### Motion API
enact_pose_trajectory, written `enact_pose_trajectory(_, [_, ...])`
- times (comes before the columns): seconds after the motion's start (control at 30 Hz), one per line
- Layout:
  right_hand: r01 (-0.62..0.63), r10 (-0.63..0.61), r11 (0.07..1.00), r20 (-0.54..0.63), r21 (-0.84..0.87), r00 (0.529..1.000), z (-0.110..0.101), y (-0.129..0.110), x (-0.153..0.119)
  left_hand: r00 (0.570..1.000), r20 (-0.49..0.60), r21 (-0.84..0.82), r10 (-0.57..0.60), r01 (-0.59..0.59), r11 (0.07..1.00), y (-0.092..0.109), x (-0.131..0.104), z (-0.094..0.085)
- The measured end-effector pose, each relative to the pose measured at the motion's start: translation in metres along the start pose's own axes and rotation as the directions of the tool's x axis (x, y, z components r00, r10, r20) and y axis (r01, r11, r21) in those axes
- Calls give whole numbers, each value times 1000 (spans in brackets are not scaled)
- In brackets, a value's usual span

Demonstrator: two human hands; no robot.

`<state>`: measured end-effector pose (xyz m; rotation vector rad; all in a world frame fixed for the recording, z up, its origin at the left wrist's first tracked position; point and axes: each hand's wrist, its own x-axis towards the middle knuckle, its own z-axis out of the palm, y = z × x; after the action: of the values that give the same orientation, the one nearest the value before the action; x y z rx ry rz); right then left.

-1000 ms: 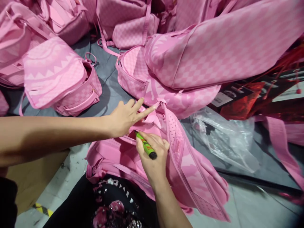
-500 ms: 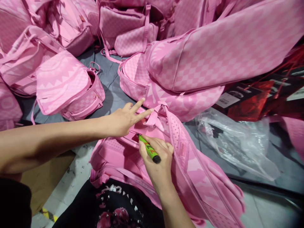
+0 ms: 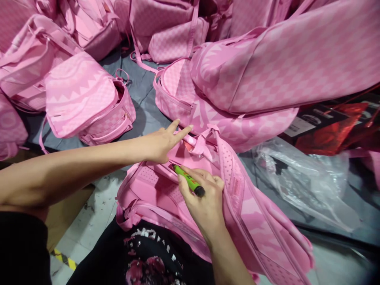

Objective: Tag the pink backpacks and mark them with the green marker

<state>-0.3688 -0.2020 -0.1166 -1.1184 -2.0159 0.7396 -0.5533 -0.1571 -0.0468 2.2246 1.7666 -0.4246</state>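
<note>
Right hand point(image 3: 204, 206) pinched green marker point(image 3: 189, 181), label unreadable, axis diagonal w/ tip approx. up-left on pink backpack point(image 3: 237, 206) in lap; left hand point(image 3: 162, 142) pressed it, two fingers extended.

Bag workshop: piled pink backpacks point(image 3: 276, 63)

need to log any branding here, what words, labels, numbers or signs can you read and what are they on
Nothing reads clearly enough to quote.
Green marker in the right hand: red marks on the barrel, too blurred to read.
Black shirt: pale studded letters, partly hidden and upside down, unreadable.
Tag on the pink backpack: too small.
White label on the red and black cards: print too small.
</note>
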Motion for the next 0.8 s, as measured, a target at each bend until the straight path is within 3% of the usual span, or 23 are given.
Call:
enact_pose_trajectory(0.17, [61,-60,998,-38,35,997,10,-5,2,1000,6,-37,11,-11,999,-4,4,0])
enact_pose_trajectory(0.3, [80,-85,995,-81,-63,993,12,-5,1,998,56,-74,-2,6,997,-4,8,1])
enact_pose_trajectory(0.43, [90,-91,995,-30,-30,995,11,-6,1,999,35,-111,7,-4,994,-6,9,3])
enact_pose_trajectory(0.8, [58,-59,998,-30,-38,998,10,-10,2,999,28,-98,18,-15,995,-5,9,4])
